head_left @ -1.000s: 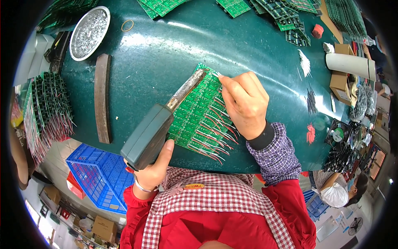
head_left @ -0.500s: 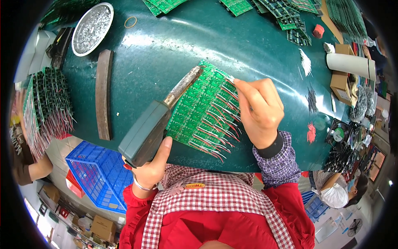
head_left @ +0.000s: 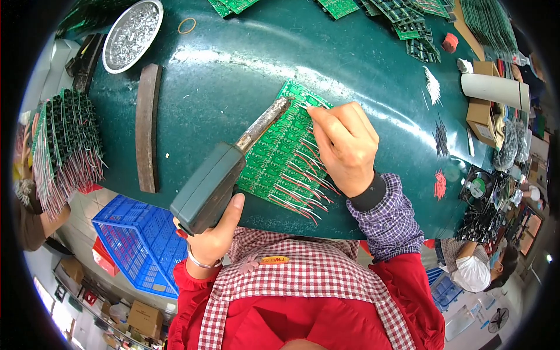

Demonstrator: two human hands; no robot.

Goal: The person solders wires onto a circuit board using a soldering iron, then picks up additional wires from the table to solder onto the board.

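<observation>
Left hand [head_left: 213, 239], at seven o'clock, grips a dark green soldering gun [head_left: 224, 175]; right hand [head_left: 344, 143] pinches, seemingly, a thin wire on the green circuit board [head_left: 280, 157].

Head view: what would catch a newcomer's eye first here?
At the centre, the left hand grips a bulky dark-green soldering gun, its tip on a green circuit board bristling with red and white wires. The right hand pinches at the board's upper edge. A blue plastic crate stands below the dark-green table, lower left.
</observation>
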